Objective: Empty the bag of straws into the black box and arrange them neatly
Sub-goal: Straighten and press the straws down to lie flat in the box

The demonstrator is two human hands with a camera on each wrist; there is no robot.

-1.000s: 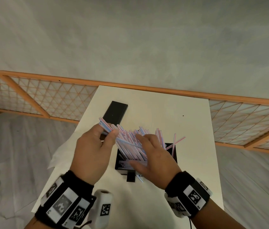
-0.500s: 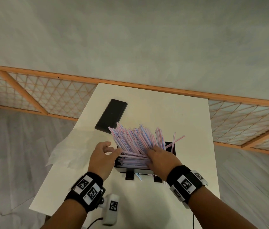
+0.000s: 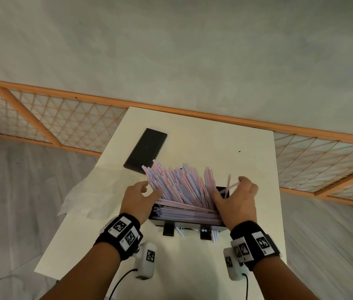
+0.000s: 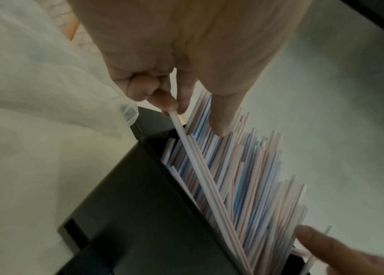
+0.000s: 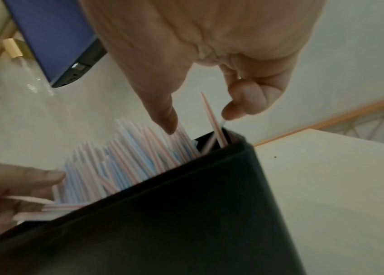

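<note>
A black box [image 3: 184, 223] stands at the table's near middle, packed with pink and blue striped straws [image 3: 177, 185] that fan up and lean to the left. My left hand [image 3: 149, 189] cups the left side of the bundle, fingers curled on one straw's end [image 4: 171, 113] and thumb on the other side. My right hand [image 3: 227, 188] is at the box's right end: its thumb presses the bundle, and its curled fingers pinch a stray straw [image 3: 230, 187] that sticks out. In the right wrist view that stray straw [image 5: 212, 119] rises from the box corner [image 5: 233, 141].
The clear plastic bag [image 3: 80, 202] lies limp over the table's left edge. The flat black lid [image 3: 146, 151] rests behind the box to the left. Two loose straws [image 3: 214, 236] poke out under the box's front. The white table [image 3: 225, 148] ends at a wooden railing [image 3: 193, 111].
My left hand lowered the lifted bundle into the box and now sits beside it. My right hand slid from the middle of the straws to the stray ones at the right end.
</note>
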